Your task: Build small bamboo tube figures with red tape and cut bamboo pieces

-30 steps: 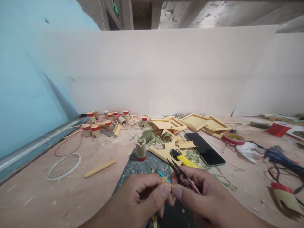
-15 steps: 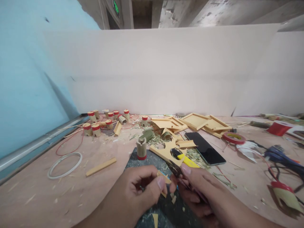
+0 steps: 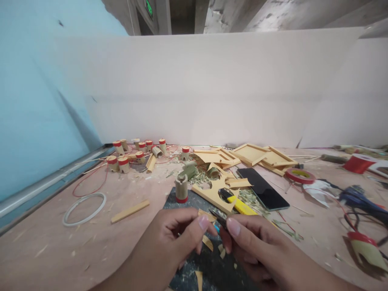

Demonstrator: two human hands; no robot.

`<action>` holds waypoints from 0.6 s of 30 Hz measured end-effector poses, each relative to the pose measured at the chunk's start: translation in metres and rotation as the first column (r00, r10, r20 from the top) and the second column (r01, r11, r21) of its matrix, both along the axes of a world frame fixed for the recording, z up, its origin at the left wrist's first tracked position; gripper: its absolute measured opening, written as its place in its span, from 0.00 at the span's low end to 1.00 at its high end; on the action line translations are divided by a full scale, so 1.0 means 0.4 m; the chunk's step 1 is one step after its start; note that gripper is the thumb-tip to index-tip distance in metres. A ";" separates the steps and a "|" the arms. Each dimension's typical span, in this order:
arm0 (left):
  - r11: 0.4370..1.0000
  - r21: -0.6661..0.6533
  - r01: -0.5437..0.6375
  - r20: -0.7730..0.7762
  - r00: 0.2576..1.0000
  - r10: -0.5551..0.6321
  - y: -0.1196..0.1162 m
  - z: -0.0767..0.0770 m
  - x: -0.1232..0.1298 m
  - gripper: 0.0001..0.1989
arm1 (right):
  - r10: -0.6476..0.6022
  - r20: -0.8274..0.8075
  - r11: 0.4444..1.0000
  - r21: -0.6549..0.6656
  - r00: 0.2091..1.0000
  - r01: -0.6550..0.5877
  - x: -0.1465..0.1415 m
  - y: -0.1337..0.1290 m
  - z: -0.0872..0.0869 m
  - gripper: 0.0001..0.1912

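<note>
My left hand (image 3: 182,238) pinches a small thin piece of wood (image 3: 206,215) between thumb and fingertips. Close against that piece are the dark blades of the scissors (image 3: 217,217), gripped in my right hand (image 3: 251,246), which covers the handles. Both hands are above a dark board (image 3: 209,266) scattered with wood offcuts (image 3: 207,243). Just beyond them lie a yellow utility knife (image 3: 244,207) and a thin wooden sheet (image 3: 209,195) with round cutouts. An upright bamboo tube (image 3: 182,188) with a red band at its base stands at the board's far left corner.
Several bamboo tubes with red bands (image 3: 123,163) are grouped at the back left, near a white ring (image 3: 85,209) and a wooden strip (image 3: 130,211). To the right lie a phone (image 3: 263,189), red tape (image 3: 300,176), a red spool (image 3: 359,163) and dark cables (image 3: 360,200).
The scissors have turned and come nearer the wood piece in my left hand. A curved offcut now lies on the board below the hands. The view has shifted slightly.
</note>
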State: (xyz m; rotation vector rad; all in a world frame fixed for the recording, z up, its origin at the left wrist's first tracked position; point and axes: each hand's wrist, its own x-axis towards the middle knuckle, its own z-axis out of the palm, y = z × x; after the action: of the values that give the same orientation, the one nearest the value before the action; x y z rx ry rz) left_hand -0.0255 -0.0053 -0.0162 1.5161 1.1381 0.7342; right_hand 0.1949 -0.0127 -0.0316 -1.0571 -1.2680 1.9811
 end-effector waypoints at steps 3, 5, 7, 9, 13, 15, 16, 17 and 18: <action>1.000 0.008 0.007 -0.014 1.000 -0.007 -0.001 -0.001 -0.002 0.26 | 0.000 0.018 1.000 -0.006 1.000 0.000 -0.003 -0.001 0.005 0.34; 1.000 0.015 0.001 -0.017 1.000 0.000 -0.001 -0.002 -0.002 0.26 | 0.002 0.027 1.000 -0.002 1.000 -0.002 -0.005 -0.001 0.007 0.34; 1.000 0.002 -0.002 -0.001 1.000 0.002 0.000 -0.003 -0.001 0.25 | 0.013 0.042 1.000 0.010 0.999 -0.014 -0.006 -0.002 0.009 0.34; 1.000 -0.012 0.005 0.020 1.000 -0.005 0.001 -0.001 0.001 0.25 | 0.019 0.057 1.000 0.022 0.998 -0.021 -0.006 -0.002 0.011 0.35; 1.000 -0.018 0.013 0.023 1.000 -0.012 0.001 0.007 0.004 0.25 | 0.006 0.068 0.999 0.032 0.998 -0.008 -0.007 -0.003 0.016 0.35; 1.000 -0.024 0.016 0.012 1.000 -0.016 -0.002 0.012 0.003 0.25 | 0.003 0.074 1.000 0.027 0.997 -0.005 -0.009 -0.004 0.018 0.35; 1.000 -0.027 0.016 0.008 1.000 -0.016 -0.003 0.013 0.003 0.25 | 0.004 0.077 1.000 0.022 0.997 -0.006 -0.009 -0.004 0.019 0.34; 0.999 -0.030 0.020 0.008 1.000 -0.020 -0.004 0.013 0.002 0.25 | 0.003 0.076 1.000 0.019 0.997 -0.004 -0.009 -0.004 0.019 0.34; 0.999 -0.032 0.019 0.009 1.000 -0.018 -0.005 0.013 0.002 0.25 | 0.002 0.074 1.000 0.023 0.997 -0.004 -0.010 -0.004 0.018 0.35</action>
State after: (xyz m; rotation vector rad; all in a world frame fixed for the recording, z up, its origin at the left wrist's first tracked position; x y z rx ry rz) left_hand -0.0247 -0.0074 -0.0109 1.4938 1.1230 0.7062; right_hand 0.1911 -0.0144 -0.0244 -1.1272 -1.3281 1.9412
